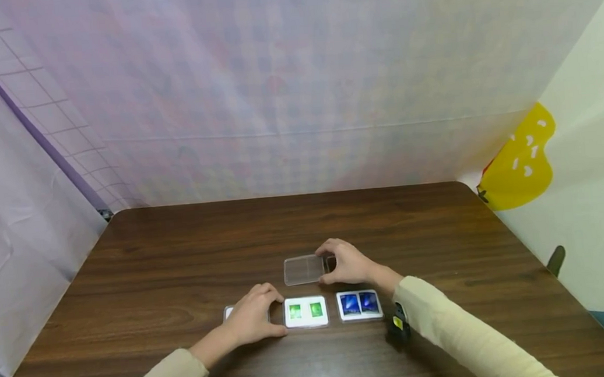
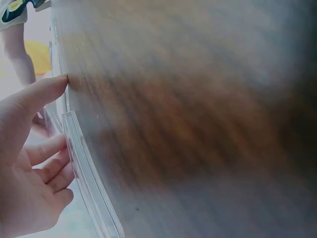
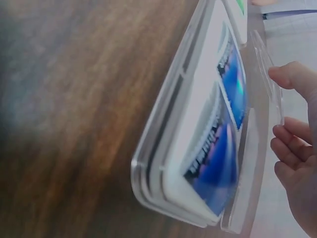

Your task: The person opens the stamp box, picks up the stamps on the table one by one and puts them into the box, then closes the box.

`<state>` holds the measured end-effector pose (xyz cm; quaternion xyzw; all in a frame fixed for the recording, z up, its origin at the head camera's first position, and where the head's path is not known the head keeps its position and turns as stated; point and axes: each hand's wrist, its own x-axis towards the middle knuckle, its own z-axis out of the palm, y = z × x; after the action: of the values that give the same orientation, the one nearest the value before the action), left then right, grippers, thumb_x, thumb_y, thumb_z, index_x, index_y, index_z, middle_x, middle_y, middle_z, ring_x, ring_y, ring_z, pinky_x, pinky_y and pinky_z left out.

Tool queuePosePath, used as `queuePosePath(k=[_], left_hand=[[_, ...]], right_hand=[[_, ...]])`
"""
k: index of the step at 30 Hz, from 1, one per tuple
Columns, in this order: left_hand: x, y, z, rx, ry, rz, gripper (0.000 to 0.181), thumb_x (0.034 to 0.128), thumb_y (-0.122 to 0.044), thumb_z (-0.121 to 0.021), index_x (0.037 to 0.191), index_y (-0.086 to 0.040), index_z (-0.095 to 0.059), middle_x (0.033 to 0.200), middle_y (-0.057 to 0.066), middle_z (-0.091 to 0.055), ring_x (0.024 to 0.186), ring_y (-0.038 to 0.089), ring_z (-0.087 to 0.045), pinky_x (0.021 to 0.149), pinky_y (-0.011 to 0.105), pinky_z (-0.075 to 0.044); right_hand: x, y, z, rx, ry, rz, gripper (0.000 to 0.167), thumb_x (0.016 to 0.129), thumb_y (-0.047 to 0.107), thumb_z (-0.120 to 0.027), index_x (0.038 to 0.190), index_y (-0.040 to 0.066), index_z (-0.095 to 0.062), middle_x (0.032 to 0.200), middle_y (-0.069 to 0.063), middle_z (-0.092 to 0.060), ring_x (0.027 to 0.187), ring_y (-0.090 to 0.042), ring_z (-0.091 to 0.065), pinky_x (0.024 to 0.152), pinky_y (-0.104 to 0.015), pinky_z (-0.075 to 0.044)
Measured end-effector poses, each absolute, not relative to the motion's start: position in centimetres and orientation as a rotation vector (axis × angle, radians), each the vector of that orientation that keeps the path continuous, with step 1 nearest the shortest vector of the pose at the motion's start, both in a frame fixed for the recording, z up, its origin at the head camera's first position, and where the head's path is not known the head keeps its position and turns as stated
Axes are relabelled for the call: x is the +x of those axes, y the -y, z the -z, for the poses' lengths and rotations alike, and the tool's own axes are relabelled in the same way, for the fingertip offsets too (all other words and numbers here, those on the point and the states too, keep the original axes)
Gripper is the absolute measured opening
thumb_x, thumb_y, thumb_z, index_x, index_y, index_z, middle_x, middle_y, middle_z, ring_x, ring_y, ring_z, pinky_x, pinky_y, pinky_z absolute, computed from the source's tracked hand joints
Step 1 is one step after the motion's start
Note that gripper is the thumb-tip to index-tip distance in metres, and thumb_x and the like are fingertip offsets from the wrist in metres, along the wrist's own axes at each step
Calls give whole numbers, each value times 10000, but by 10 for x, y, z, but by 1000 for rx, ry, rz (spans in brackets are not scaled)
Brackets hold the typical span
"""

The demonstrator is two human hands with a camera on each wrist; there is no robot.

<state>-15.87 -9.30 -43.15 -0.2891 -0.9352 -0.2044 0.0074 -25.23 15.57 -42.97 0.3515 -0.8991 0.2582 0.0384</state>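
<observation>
My right hand point(image 1: 348, 262) pinches a clear plastic lid point(image 1: 302, 270) by its right end, thumb on one long edge and fingers on the opposite one. In the right wrist view the lid point(image 3: 267, 74) stands edge-on between thumb and fingers. The left hand point(image 1: 253, 316) grips the left end of a flat case with two green pictures point(image 1: 306, 312), thumb at the near corner. Under that hand another white flat case point(image 1: 229, 312) is mostly hidden. A case with two blue pictures point(image 1: 360, 305) lies to the right, below the right wrist.
A brown wooden table point(image 1: 179, 244) carries everything. A patterned curtain point(image 1: 274, 85) hangs along its far edge. In the right wrist view another clear plastic piece point(image 3: 242, 188) lies beyond the blue-picture case.
</observation>
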Motion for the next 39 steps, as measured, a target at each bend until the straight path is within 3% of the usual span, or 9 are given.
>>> queuePosePath(k=[10, 20, 26, 39], left_hand=[[-158, 94, 431, -898, 2923, 646, 544, 638, -378, -779, 1014, -14, -630, 999, 41, -566, 937, 185, -510, 844, 349, -462], [-159, 94, 432, -903, 2923, 642, 544, 641, -387, -774, 1011, -15, -634, 994, 37, -566, 937, 181, -507, 844, 342, -460], [-159, 94, 432, -910, 2916, 656, 536, 637, -376, -779, 1003, -13, -635, 988, 34, -564, 934, 185, -508, 840, 348, -462], [-158, 94, 432, -921, 2911, 662, 545, 643, -388, -772, 1016, -16, -631, 1012, 44, -563, 954, 197, -509, 861, 362, -453]], right_hand=[[-240, -165, 421, 1058, 2724, -872, 544, 630, 304, -775, 1079, 46, -607, 1055, -49, -599, 981, -193, -553, 870, -371, -450], [-225, -176, 420, 1060, 2671, -949, 533, 626, 291, -786, 1062, 40, -609, 1011, -39, -607, 933, -185, -567, 815, -353, -472], [-207, -179, 425, 1092, 2655, -1001, 524, 649, 291, -784, 1073, 39, -606, 1098, -77, -604, 990, -212, -563, 858, -372, -459], [-179, -174, 434, 1100, 2713, -1021, 548, 624, 275, -789, 1085, 45, -601, 1071, -25, -609, 1001, -174, -552, 894, -353, -446]])
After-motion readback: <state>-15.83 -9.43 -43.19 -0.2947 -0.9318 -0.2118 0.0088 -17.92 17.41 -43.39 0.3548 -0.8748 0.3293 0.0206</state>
